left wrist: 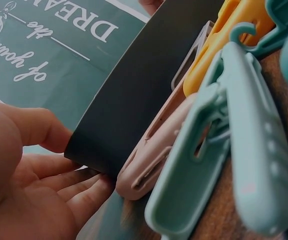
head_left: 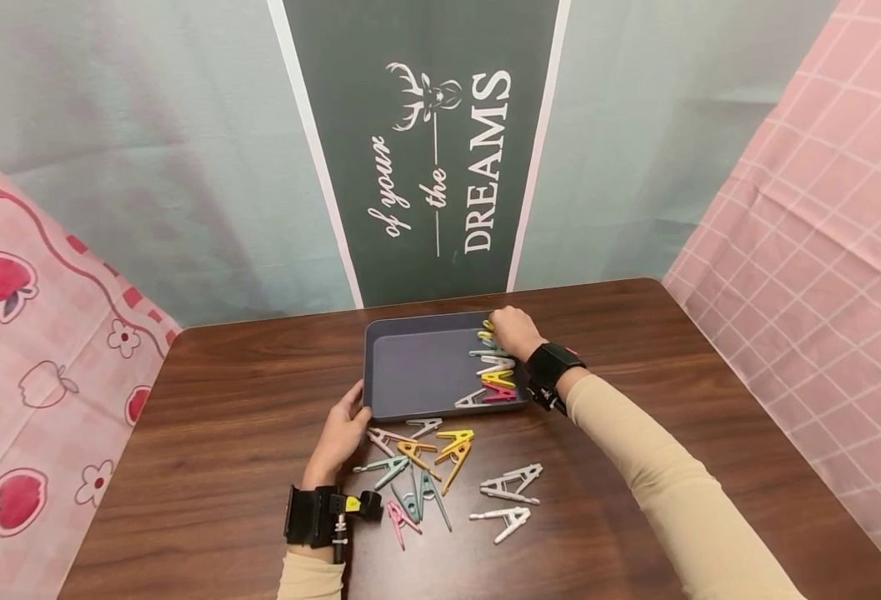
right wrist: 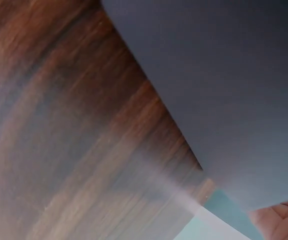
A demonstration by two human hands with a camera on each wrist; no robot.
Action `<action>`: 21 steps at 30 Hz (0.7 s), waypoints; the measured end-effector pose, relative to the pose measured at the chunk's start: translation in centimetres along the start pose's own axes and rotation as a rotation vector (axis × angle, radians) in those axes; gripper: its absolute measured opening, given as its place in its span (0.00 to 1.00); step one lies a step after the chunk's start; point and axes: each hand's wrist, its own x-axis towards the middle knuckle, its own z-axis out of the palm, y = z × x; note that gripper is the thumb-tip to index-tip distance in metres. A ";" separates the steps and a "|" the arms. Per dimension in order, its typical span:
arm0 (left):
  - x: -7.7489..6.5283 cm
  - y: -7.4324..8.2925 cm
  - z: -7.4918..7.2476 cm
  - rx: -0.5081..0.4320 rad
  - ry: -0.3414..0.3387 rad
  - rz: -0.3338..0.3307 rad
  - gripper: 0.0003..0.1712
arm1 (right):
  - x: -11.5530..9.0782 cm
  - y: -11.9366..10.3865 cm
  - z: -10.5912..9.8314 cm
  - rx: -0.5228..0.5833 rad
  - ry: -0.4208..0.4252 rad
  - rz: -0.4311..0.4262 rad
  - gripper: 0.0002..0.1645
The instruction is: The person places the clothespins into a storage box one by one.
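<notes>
A shallow dark grey tray [head_left: 417, 375] lies near the table's back edge. My left hand [head_left: 342, 429] holds its near left corner, thumb [left wrist: 39, 127] at the rim and fingers beneath. Inside, along the tray's right side, runs a column of plastic clothespins in white, pink, yellow and teal. My right hand [head_left: 517, 332] is curled over the far right corner, pinching a yellow clothespin [head_left: 488, 325] at the end of that column; its fingertips are hidden. Close to my left hand, a teal clothespin [left wrist: 259, 145] and a pale pink one [left wrist: 156, 150] lie beside the tray wall.
Several loose clothespins lie in front of the tray, among them a yellow one [head_left: 457, 435], an orange one [head_left: 416, 456] and a pink one [head_left: 401, 521]. Further right are a grey one [head_left: 515, 483] and a white one [head_left: 506, 520]. A printed curtain [head_left: 440, 167] hangs behind the table.
</notes>
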 end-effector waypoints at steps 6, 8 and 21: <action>0.1 -0.1 0.1 -0.014 0.010 0.006 0.34 | 0.3 0.1 0.5 -0.011 -0.032 0.023 0.07; 0.0 0.0 0.2 -0.013 0.007 0.003 0.34 | 0.3 0.1 0.4 -0.010 -0.040 0.028 0.07; 0.0 -0.2 0.2 -0.007 -0.007 -0.023 0.34 | -0.3 0.0 -0.1 0.050 -0.066 0.028 0.09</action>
